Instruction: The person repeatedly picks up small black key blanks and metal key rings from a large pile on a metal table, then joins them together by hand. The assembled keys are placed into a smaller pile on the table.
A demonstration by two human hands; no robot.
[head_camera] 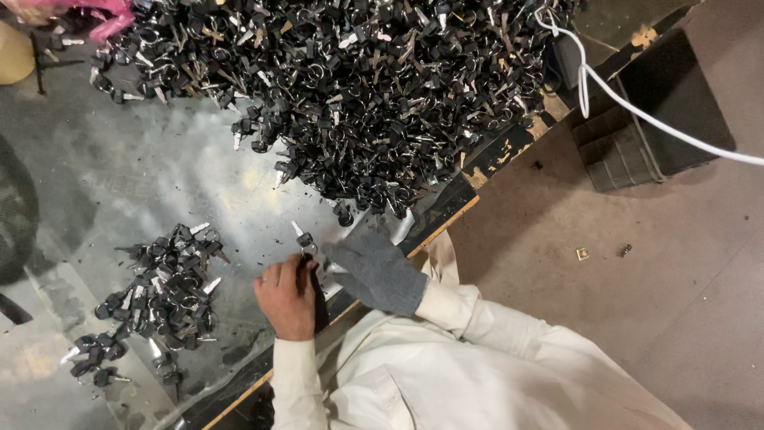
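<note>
My left hand (286, 299) is bare and closed around a small black-headed key (305, 261) at the near edge of the metal table (143, 175). My right hand (374, 272) wears a grey glove. Its fingertips meet the left hand at that same key, and the glove hides its grip. Just beyond the fingers lies a single key with a ring (302, 237). A huge heap of black-headed keys (358, 87) covers the far side of the table. To the left of my left hand lies a smaller pile of keys (159, 295).
A white cable (637, 111) runs across the upper right over a dark ribbed box (637, 135) on the brown floor (605, 255). A pink bag (103, 16) and a tan round object (12, 52) sit at the table's far left corner.
</note>
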